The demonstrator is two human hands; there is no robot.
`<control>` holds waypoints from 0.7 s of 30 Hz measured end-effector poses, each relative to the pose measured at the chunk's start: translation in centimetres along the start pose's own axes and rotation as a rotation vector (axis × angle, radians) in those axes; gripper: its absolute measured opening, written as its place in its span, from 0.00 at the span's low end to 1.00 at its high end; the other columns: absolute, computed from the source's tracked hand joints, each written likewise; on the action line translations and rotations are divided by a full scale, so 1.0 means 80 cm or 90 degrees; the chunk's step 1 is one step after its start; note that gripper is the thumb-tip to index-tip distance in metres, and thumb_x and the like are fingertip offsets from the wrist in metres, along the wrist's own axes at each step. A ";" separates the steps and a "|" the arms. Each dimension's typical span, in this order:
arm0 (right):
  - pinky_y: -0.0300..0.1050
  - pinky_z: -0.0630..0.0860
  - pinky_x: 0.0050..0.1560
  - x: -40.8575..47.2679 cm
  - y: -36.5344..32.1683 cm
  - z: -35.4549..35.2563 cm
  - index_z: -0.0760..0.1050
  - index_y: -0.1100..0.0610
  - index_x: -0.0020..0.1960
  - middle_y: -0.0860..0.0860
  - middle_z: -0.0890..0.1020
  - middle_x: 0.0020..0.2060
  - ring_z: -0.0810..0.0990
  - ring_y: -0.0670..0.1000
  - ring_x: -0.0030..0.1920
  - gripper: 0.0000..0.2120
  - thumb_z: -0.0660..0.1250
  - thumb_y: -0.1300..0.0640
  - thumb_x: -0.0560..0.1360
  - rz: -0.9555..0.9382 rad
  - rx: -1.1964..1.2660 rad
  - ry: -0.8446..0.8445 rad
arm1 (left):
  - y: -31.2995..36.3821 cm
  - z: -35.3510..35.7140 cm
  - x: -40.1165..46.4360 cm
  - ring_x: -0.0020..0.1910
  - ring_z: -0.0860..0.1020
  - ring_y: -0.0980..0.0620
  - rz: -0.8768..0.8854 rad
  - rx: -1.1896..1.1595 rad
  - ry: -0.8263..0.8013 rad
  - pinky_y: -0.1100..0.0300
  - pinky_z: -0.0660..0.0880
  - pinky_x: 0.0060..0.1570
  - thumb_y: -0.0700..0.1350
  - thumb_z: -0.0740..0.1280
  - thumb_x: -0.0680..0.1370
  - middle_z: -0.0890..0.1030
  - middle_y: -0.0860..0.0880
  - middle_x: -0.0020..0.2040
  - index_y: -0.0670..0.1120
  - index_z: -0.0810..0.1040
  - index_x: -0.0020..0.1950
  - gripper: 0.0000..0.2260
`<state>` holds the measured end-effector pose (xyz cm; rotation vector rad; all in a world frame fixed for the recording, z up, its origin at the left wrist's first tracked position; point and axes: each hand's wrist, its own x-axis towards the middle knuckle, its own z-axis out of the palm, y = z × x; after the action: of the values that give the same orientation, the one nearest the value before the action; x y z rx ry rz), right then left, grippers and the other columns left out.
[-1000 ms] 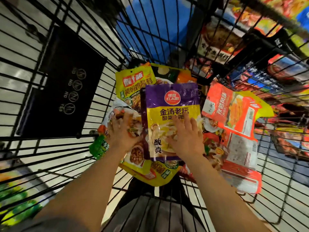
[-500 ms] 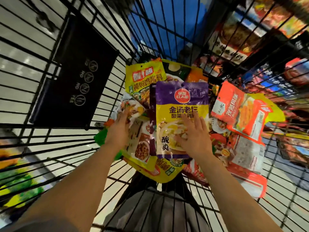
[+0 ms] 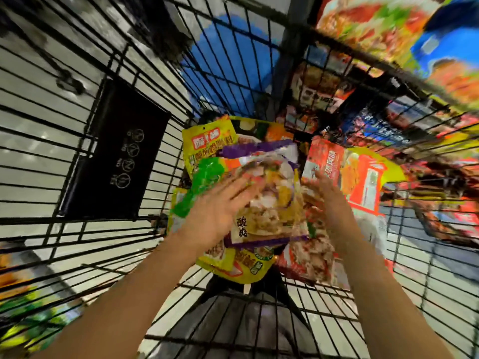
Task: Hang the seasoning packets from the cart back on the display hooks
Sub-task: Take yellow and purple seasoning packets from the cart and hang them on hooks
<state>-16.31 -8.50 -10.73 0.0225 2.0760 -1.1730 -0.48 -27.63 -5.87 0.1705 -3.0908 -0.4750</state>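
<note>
Setting: shop aisle, wire cart (image 3: 134, 229) under the camera, everything smeared by motion.
Nearest: both bare forearms reach down and forward into the basket from the bottom edge of the view.
Left hand: the left hand (image 3: 217, 211) lies flat with fingers straight and spread, pressed against the left side of the lifted packets, curled round nothing that I can see.
Right hand: the right hand (image 3: 329, 200) is spread too, fingers straight, just beside the right edge of the same bundle; whether it touches is lost in the blur.
Between the hands: the purple packet (image 3: 267, 203) sits on top, tilted, with a green-cornered packet (image 3: 207, 177) against its left side.
Underneath: a yellow packet (image 3: 243, 268) pokes out below the purple one, lying on the cart floor.
Right of the hands: a red packet (image 3: 342, 172) leans against the right wall, close to the right fingertips.
Beyond: another yellow packet (image 3: 207, 141) stands behind the pile, near the far end.
Left wall: a black sign (image 3: 116, 151) hangs on the wire, well apart from the hands.
Far: shelves of packaged goods (image 3: 375, 24) show through the wire, too blurred to pick out hooks.
Progress: early, by my reading; a whole heap is in the cart and nothing is seen going onto a hook.
Left to do: get a firm hold, lift out, hang, then repeat for the rest.
</note>
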 end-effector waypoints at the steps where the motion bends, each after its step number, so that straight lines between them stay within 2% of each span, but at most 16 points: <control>1: 0.49 0.77 0.52 -0.003 0.001 -0.006 0.72 0.51 0.70 0.53 0.78 0.62 0.79 0.54 0.57 0.17 0.58 0.49 0.83 -0.022 -0.067 0.036 | 0.002 0.013 0.008 0.61 0.80 0.40 0.091 0.051 -0.025 0.45 0.77 0.56 0.37 0.56 0.71 0.79 0.44 0.66 0.51 0.74 0.69 0.27; 3: 0.59 0.77 0.58 -0.004 0.005 -0.014 0.73 0.55 0.70 0.60 0.76 0.65 0.76 0.62 0.63 0.19 0.55 0.53 0.82 -0.064 -0.185 0.065 | 0.011 0.035 0.024 0.64 0.78 0.46 0.175 0.132 -0.130 0.48 0.74 0.63 0.43 0.67 0.74 0.80 0.48 0.65 0.53 0.80 0.65 0.19; 4: 0.63 0.74 0.62 -0.003 0.012 -0.014 0.72 0.56 0.70 0.63 0.73 0.68 0.73 0.65 0.67 0.20 0.56 0.53 0.81 -0.082 -0.244 0.030 | 0.011 0.049 0.028 0.67 0.75 0.48 0.182 0.160 -0.223 0.50 0.69 0.68 0.47 0.69 0.75 0.78 0.48 0.67 0.52 0.80 0.65 0.18; 5: 0.62 0.69 0.68 -0.006 0.019 -0.009 0.70 0.56 0.72 0.63 0.68 0.72 0.68 0.65 0.71 0.21 0.59 0.51 0.81 -0.050 -0.320 -0.017 | 0.009 0.064 0.028 0.72 0.70 0.48 0.199 0.146 -0.309 0.48 0.62 0.73 0.48 0.67 0.78 0.75 0.47 0.71 0.51 0.78 0.68 0.18; 6: 0.58 0.63 0.72 -0.012 0.024 -0.002 0.68 0.55 0.73 0.61 0.63 0.75 0.63 0.62 0.74 0.25 0.64 0.47 0.79 0.000 -0.365 -0.050 | 0.008 0.076 0.023 0.74 0.67 0.45 0.223 0.153 -0.351 0.44 0.58 0.74 0.46 0.62 0.79 0.72 0.46 0.73 0.51 0.76 0.69 0.19; 7: 0.57 0.58 0.75 -0.014 0.036 0.005 0.67 0.53 0.74 0.60 0.59 0.77 0.58 0.61 0.76 0.30 0.68 0.43 0.76 0.010 -0.383 -0.028 | 0.007 0.085 0.017 0.74 0.67 0.43 0.244 0.176 -0.347 0.39 0.62 0.72 0.43 0.60 0.77 0.72 0.47 0.73 0.53 0.77 0.69 0.21; 8: 0.58 0.55 0.75 -0.020 0.036 0.015 0.64 0.51 0.76 0.59 0.55 0.78 0.55 0.61 0.77 0.35 0.70 0.40 0.73 -0.029 -0.441 -0.002 | 0.008 0.089 0.010 0.73 0.69 0.42 0.242 0.213 -0.325 0.37 0.67 0.68 0.42 0.61 0.74 0.73 0.48 0.72 0.55 0.78 0.67 0.22; 10: 0.62 0.52 0.75 -0.019 0.045 0.031 0.57 0.48 0.78 0.59 0.51 0.79 0.51 0.62 0.78 0.40 0.70 0.38 0.72 -0.112 -0.494 0.019 | 0.008 0.097 -0.011 0.70 0.72 0.41 0.187 0.173 -0.240 0.34 0.69 0.66 0.38 0.66 0.71 0.75 0.48 0.70 0.53 0.81 0.64 0.22; 12: 0.63 0.50 0.76 -0.009 0.038 0.038 0.50 0.46 0.80 0.57 0.50 0.79 0.49 0.60 0.79 0.42 0.67 0.38 0.73 -0.111 -0.514 -0.019 | 0.008 0.098 -0.028 0.70 0.72 0.38 0.032 0.057 -0.134 0.33 0.68 0.65 0.34 0.68 0.68 0.76 0.44 0.70 0.50 0.81 0.63 0.25; 14: 0.62 0.51 0.76 0.002 0.032 0.039 0.46 0.46 0.80 0.55 0.52 0.79 0.50 0.59 0.79 0.43 0.64 0.35 0.74 -0.049 -0.558 -0.064 | 0.002 0.095 -0.034 0.71 0.69 0.38 -0.231 -0.060 -0.030 0.38 0.68 0.67 0.35 0.70 0.73 0.71 0.42 0.72 0.49 0.75 0.69 0.25; 15: 0.62 0.54 0.75 0.003 0.030 0.039 0.47 0.46 0.80 0.55 0.55 0.79 0.54 0.59 0.78 0.43 0.63 0.33 0.74 -0.027 -0.578 -0.075 | -0.003 0.089 -0.030 0.72 0.67 0.39 -0.390 -0.136 0.011 0.43 0.66 0.69 0.39 0.69 0.77 0.69 0.41 0.73 0.48 0.71 0.72 0.24; 17: 0.60 0.65 0.70 -0.001 0.026 0.041 0.49 0.49 0.80 0.58 0.65 0.74 0.66 0.61 0.72 0.45 0.58 0.27 0.72 -0.015 -0.594 -0.059 | -0.016 0.083 -0.017 0.73 0.65 0.42 -0.717 -0.380 0.075 0.52 0.64 0.69 0.45 0.66 0.81 0.64 0.42 0.75 0.48 0.64 0.77 0.25; 18: 0.59 0.71 0.65 -0.004 0.025 0.043 0.52 0.50 0.79 0.59 0.71 0.70 0.72 0.61 0.67 0.47 0.56 0.25 0.70 -0.003 -0.610 -0.042 | -0.019 0.086 -0.011 0.74 0.64 0.43 -0.822 -0.496 0.079 0.53 0.64 0.68 0.48 0.64 0.82 0.62 0.43 0.76 0.49 0.61 0.78 0.26; 20: 0.57 0.77 0.57 -0.015 0.023 0.049 0.55 0.50 0.78 0.58 0.79 0.60 0.78 0.60 0.59 0.48 0.54 0.22 0.68 0.012 -0.627 -0.007 | -0.011 0.092 -0.003 0.75 0.64 0.44 -0.877 -0.638 0.054 0.51 0.65 0.68 0.52 0.63 0.82 0.58 0.46 0.79 0.53 0.54 0.80 0.29; 21: 0.57 0.77 0.55 -0.019 0.024 0.051 0.56 0.50 0.78 0.58 0.78 0.60 0.77 0.60 0.60 0.48 0.56 0.22 0.67 0.025 -0.602 0.006 | -0.004 0.097 -0.003 0.75 0.64 0.45 -0.872 -0.679 0.037 0.50 0.65 0.68 0.52 0.63 0.82 0.59 0.48 0.79 0.55 0.52 0.80 0.30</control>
<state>-12.14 -9.92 -12.47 -0.3724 2.4223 -0.0825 -0.41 -25.58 -13.32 2.0310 -1.7168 -1.8102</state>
